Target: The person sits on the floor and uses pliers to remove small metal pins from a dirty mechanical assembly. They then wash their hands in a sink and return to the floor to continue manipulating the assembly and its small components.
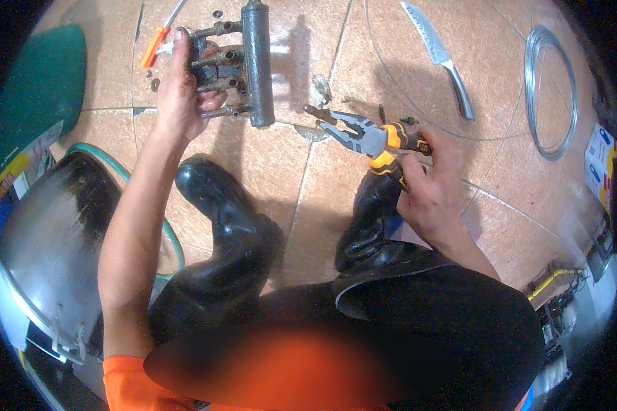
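Note:
My left hand (177, 92) is closed around the short side tubes of a dark, greasy metal pipe manifold (258, 68), which it holds up above the tiled floor. The manifold's thick tube stands lengthwise, to the right of my fingers. Closed on the handles of orange-and-black combination pliers (371, 141) is my right hand (432, 188). The plier jaws point left toward the manifold and stand apart from it. At the upper jaw tip shows a small dark brown piece (315, 111); I cannot tell whether the jaw touches it.
Beyond my left hand lies an orange-handled screwdriver (155, 46). A knife (440, 58) and a coil of wire (550, 92) lie at the far right. Small dark fittings (409, 120) and debris are scattered mid-floor. A large metal pot (62, 226) and a green hose (173, 240) are at left.

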`<state>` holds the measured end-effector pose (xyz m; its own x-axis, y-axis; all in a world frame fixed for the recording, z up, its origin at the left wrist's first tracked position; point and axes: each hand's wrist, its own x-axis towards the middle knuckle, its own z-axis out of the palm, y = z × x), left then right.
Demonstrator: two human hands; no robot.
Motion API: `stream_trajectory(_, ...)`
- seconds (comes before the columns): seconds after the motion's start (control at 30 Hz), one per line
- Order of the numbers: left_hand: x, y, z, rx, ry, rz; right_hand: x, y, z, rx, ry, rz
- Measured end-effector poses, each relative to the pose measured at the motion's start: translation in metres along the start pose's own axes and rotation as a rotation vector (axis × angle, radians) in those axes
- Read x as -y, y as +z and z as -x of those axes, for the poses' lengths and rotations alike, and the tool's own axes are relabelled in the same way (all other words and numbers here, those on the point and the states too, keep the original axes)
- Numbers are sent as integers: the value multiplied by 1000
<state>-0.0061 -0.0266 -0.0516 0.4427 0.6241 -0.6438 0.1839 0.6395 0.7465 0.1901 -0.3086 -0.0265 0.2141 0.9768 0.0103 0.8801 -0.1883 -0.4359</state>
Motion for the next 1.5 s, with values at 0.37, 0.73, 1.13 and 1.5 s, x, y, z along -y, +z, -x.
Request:
stream_trajectory(0.37, -3, 3, -1, 14, -40, 55, -13, 17, 21, -120, 1, -143)
stream_trajectory(0.73, -7, 14, 5, 0, 11, 31, -17, 29, 21, -245, -148, -278)
stream_trajectory(1.13, -7, 14, 6, 13, -22, 77, -16, 26, 26, -216, -102, -276)
stream_trajectory(1.5, -10, 11, 9, 40, -5, 92, -20, 36, 29, -301, -49, -288)
